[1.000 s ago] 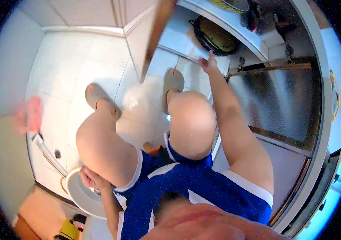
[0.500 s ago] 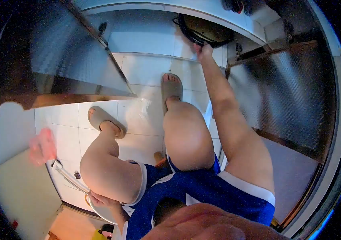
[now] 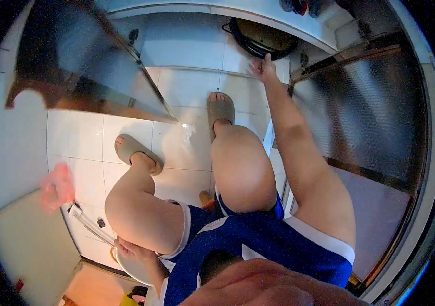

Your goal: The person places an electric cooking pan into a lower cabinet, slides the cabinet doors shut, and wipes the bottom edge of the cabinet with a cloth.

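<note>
On a pale tiled floor [image 3: 74, 137], a low white cabinet [image 3: 182, 43] spans the far side, with a dark door [image 3: 80, 64] standing open at left and a ridged glass door [image 3: 365, 117] at right. A person in blue and white clothes [image 3: 294, 242] is low before it, knees bent and apart. Inside the cabinet, toward the right, rests a dark round pan [image 3: 263, 38]. Near the left thigh is a white bucket [image 3: 133, 269]; a pink bag [image 3: 58, 187] lies farther left. Both feet wear grey-brown slippers [image 3: 221, 113]. The right hand [image 3: 262, 69] is at the pan's near rim, thumb and fingers spread; I cannot tell whether it touches. The left hand [image 3: 133, 250] is under the thigh, beside the bucket, fingers curled; its grip I cannot tell.
</note>
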### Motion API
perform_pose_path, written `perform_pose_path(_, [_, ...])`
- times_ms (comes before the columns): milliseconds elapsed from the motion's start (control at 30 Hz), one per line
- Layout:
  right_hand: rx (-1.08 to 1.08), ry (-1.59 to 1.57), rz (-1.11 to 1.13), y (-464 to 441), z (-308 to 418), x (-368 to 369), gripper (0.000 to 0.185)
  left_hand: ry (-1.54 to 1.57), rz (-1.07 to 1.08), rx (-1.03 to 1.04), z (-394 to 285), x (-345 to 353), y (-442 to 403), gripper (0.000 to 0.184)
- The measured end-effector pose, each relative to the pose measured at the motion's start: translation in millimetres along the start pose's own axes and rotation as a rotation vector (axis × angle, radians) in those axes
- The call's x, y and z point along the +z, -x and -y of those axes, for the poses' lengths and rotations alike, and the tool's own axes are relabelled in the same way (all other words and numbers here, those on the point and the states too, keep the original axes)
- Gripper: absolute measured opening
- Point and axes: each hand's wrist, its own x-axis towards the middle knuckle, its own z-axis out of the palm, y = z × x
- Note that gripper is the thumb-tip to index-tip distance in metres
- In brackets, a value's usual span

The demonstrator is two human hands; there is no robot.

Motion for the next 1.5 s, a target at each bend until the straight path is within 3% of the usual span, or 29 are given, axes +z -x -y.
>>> perform_pose_path(67, [0.154, -0.062, 0.076, 23, -14, -17, 0.034, -0.010, 0.006, 0.047, 0, 1, 0, 0.036])
perform_pose_path(133, [0.066, 0.227, 0.152, 87, -32, -24, 0.034, -0.021, 0.009, 0.098, 4, 3, 0, 0.035])
perform_pose_path(200, [0.027, 0.555, 0.349, 167, -33, -27, 0.038, 0.134, -0.019, 0.034, 10, 4, 1, 0.034])
perform_pose_path(267, [0.164, 0.689, 0.642, 218, -34, -46, 0.035, 0.055, -0.016, 0.125, 8, 3, 0, 0.033])
perform_pose_path(333, [0.183, 0.574, 0.628, 289, -7, -36, 0.033, 0.203, 0.026, 0.029, 16, -1, 1, 0.034])
perform_pose_path(533, [0.056, 0.569, 0.359, 323, 30, -86, 0.036, 0.247, 0.031, 0.018, 21, -1, 5, 0.036])
perform_pose_path(667, [0.002, 0.598, 0.338, 369, 28, -67, 0.037, 0.227, 0.044, -0.003, 22, -2, 9, 0.036])
perform_pose_path(733, [-0.268, 0.666, 0.489, 370, 19, -70, 0.036, 0.211, 0.079, 0.012, 17, -5, 11, 0.034])
perform_pose_path(800, [-0.256, 0.758, 0.412, 385, 39, -67, 0.035, 0.268, 0.050, 0.073, 20, -3, 15, 0.034])
perform_pose_path(867, [-0.160, 0.543, 0.436, 389, 50, -72, 0.032, 0.287, 0.053, 0.046, 13, -2, 18, 0.034])
perform_pose_path(933, [-0.226, 0.571, 0.417, 396, 48, -83, 0.026, 0.213, 0.019, 0.051, 13, -3, 17, 0.035])
perform_pose_path(1033, [-0.274, 0.739, 0.442, 385, 41, -123, 0.024, 0.270, 0.019, 0.065, 26, -4, 17, 0.034])
perform_pose_path(1167, [-0.118, 1.199, 0.317, 392, 66, -179, 0.033, 0.259, 0.001, 0.068, 25, -8, 22, 0.033])
perform_pose_path(1300, [-0.483, 1.448, 0.004, 384, 103, -233, 0.048, 0.228, -0.014, 0.105, 23, -10, 19, 0.034])
perform_pose_path(1367, [-0.751, 1.320, -0.129, 389, 117, -231, 0.053, 0.197, -0.012, 0.088, 20, -9, 19, 0.035])
perform_pose_path(1500, [-0.906, 1.015, -0.106, 421, 121, -174, 0.056, 0.218, 0.011, 0.083, 24, -8, 17, 0.035])
